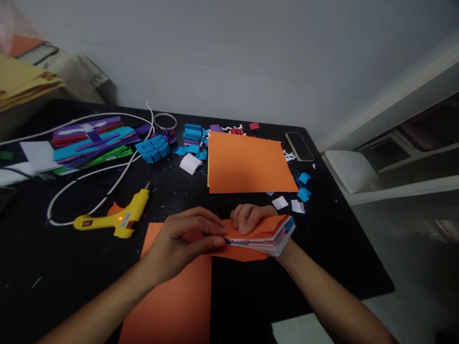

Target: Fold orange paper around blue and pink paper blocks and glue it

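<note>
A thick stack of folded paper (265, 234) is held up over the near part of the table, orange on the outside with white, pink and blue layers along its edge. My right hand (249, 217) is wrapped over its far side, the fingers bent onto the orange top. At its left end, my left hand (190, 239) pinches the layers between thumb and fingertips. An orange sheet (172, 291) lies flat under my left hand and forearm. Further off, a larger orange sheet (251, 162) rests on other paper.
A yellow glue gun (122, 215) with a glowing light lies at left, its white cord (86, 174) looping behind. Coloured paper strips (93, 138), blue folded pieces (154, 148) and white scraps (280, 203) are scattered about. A phone (300, 146) sits near the black table's (344, 239) right edge.
</note>
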{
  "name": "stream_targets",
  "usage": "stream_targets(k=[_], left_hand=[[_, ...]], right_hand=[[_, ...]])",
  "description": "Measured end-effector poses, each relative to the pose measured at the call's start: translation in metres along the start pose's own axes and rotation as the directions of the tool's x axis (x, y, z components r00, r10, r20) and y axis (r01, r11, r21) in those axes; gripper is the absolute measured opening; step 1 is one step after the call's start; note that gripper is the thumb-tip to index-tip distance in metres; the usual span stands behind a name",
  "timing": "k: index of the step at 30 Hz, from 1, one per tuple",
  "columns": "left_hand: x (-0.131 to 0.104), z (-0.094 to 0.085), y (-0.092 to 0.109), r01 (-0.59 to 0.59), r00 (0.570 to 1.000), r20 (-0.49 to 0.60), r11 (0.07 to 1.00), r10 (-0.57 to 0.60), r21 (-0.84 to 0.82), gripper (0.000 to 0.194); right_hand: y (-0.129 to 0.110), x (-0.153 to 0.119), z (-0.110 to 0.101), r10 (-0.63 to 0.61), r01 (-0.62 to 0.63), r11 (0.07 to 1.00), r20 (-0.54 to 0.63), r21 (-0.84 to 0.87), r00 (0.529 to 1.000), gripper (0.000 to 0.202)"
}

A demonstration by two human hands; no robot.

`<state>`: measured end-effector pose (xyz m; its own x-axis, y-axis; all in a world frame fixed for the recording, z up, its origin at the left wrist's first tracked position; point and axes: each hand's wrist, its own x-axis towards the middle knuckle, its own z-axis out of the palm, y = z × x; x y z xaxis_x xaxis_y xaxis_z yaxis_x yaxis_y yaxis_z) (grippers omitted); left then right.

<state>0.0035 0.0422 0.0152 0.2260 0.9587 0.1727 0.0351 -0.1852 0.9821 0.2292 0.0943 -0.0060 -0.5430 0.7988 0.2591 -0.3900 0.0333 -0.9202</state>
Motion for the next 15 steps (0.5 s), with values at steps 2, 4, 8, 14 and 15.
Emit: stream_targets(k=[2, 4, 8, 14, 15], left_hand=[[0.000, 0.001, 0.001, -0.058, 0.998, 0.023, 0.998, 0.058, -0.023, 0.011], [0.000, 0.003, 0.000, -0.064, 0.997, 0.040, 0.997, 0.066, -0.039, 0.010], [-0.001, 0.004, -0.004, -0.013, 0.999, 0.044, 0.998, 0.015, -0.055, 0.010], [-0.004, 0.005, -0.004, 0.000, 1.000, 0.024, 0.998, 0.001, -0.058, 0.009], [-0.004, 0.004, -0.004, -0.029, 0.999, 0.023, 0.999, 0.030, -0.032, 0.008]], right_hand=[[0.001, 0.000, 0.001, 0.016, -0.016, 1.000, 0.006, 0.001, 1.000, 0.024], [0.002, -0.001, 0.002, 0.009, -0.009, 1.000, 0.015, 0.006, 1.000, 0.023], [0.006, -0.002, 0.004, -0.009, 0.008, 0.999, 0.031, 0.033, 0.999, 0.022], [0.012, -0.004, 0.004, 0.002, -0.003, 0.997, 0.016, 0.073, 1.000, 0.028], [0.013, -0.004, 0.004, 0.012, -0.012, 0.997, -0.007, 0.073, 1.000, 0.029]])
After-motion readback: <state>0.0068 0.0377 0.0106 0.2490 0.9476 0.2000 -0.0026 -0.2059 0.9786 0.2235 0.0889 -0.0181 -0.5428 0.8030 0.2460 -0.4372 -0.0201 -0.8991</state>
